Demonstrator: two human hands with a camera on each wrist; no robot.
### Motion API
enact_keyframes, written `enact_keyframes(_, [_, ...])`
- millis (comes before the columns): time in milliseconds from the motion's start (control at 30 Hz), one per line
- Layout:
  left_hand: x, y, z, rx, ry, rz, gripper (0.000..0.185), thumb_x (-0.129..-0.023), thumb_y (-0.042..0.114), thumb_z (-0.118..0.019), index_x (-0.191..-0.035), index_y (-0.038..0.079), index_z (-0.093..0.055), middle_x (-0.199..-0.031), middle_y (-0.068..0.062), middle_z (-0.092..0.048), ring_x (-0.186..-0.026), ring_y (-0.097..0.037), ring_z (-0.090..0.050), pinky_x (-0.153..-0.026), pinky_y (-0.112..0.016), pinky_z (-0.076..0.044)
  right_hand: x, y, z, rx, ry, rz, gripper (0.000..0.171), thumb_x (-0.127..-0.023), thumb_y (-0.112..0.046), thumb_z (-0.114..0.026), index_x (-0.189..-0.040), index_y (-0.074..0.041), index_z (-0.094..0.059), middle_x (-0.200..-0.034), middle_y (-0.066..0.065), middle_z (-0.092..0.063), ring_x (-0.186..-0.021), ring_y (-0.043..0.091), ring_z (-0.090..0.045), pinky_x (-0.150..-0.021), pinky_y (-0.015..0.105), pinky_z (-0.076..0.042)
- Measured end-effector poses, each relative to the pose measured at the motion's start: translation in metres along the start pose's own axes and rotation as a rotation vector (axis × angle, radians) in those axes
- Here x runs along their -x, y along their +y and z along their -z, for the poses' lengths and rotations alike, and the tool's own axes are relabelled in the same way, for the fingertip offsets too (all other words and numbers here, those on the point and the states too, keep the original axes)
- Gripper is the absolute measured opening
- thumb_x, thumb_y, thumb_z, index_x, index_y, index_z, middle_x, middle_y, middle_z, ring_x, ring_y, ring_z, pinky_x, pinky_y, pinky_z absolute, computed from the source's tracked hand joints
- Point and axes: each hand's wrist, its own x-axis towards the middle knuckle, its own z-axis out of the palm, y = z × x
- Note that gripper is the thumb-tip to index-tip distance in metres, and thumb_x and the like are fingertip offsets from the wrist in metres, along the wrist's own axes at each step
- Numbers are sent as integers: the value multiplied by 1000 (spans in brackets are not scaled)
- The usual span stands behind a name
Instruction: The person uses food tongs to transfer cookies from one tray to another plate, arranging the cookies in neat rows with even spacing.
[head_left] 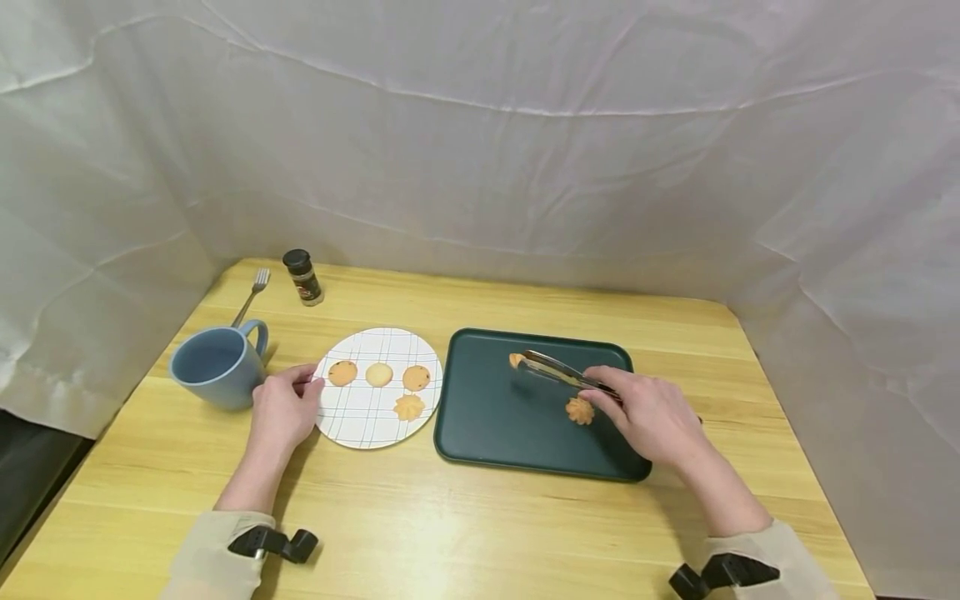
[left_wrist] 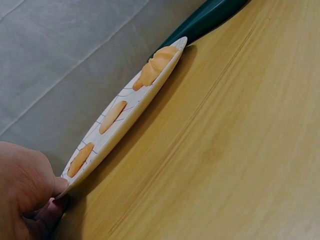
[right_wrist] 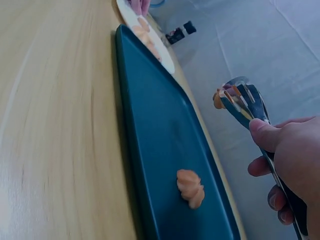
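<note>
My left hand (head_left: pixel 283 408) pinches the left rim of a white checked plate (head_left: pixel 360 425), thumb on top in the left wrist view (left_wrist: pixel 30 192). Several cookies lie on the plate (left_wrist: pixel 107 140), one flower-shaped (head_left: pixel 409 407). My right hand (head_left: pixel 651 414) grips metal tongs (head_left: pixel 558 372) over a dark green tray (head_left: pixel 487 417). The tongs' tips (right_wrist: pixel 239 97) clamp a small orange cookie (right_wrist: pixel 218 100) above the tray's far side. Another flower-shaped cookie (head_left: pixel 580 410) lies on the tray (right_wrist: pixel 165 150) just left of my right hand.
A blue mug (head_left: pixel 217 363) stands left of the plate, close to my left hand. A fork (head_left: pixel 252 293) and a small black-capped spice jar (head_left: pixel 303 277) lie at the table's far left. White cloth walls surround the wooden table (head_left: pixel 465 525).
</note>
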Motion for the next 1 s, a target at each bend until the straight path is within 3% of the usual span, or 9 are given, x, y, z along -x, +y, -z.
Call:
enact_keyframes(233, [0,-1,0,2,1,-4,37,-106,17,-61,-135,-6,-67,-108,-20,-72,-100,-33,-64,-86,-44,-49,-4,-15,1,-14,12,28,32,-102,-37,-72,-128,-20,-74,-96,-6,-76,-53,2,-43,-48,29,-35])
enact_keyframes(433, [0,-2,0,7,-7,7,37,-106,17,-62,-135,-5,-67,-108,-19,-72,-100,-32,-63,-85,-43,-48,-10,-28,-7,-43,3,53,32,-102,-39,-71,-129,-21,-73,-86,-14,-72,-56,-1,-49,-49,27,-38])
enact_keyframes(600, [0,-2,0,10,-5,8,37,-106,17,-62,-135,-5,-68,-108,-19,-72,-100,-32,-64,-85,-43,-48,-17,-40,-12,-74,-12,52,33,-102,-41,-72,-129,-24,-74,-98,-10,-75,-59,3,-49,-51,28,-39])
enact_keyframes(800, [-1,-1,0,10,-4,8,37,-106,16,-62,-136,-5,-67,-109,-19,-71,-99,-32,-63,-85,-43,-49,-27,-51,-20,-100,-47,80,35,-104,-45,-67,-129,-23,-74,-114,-9,-76,-70,4,-60,-58,27,-46])
enact_keyframes(1000, [-1,-1,0,10,-9,14,37,-106,16,-62,-136,-5,-67,-109,-19,-71,-100,-32,-64,-86,-43,-49,-37,-63,-27,-131,-82,94,33,-106,-46,-63,-129,-25,-74,-110,-13,-75,-67,2,-56,-58,28,-44])
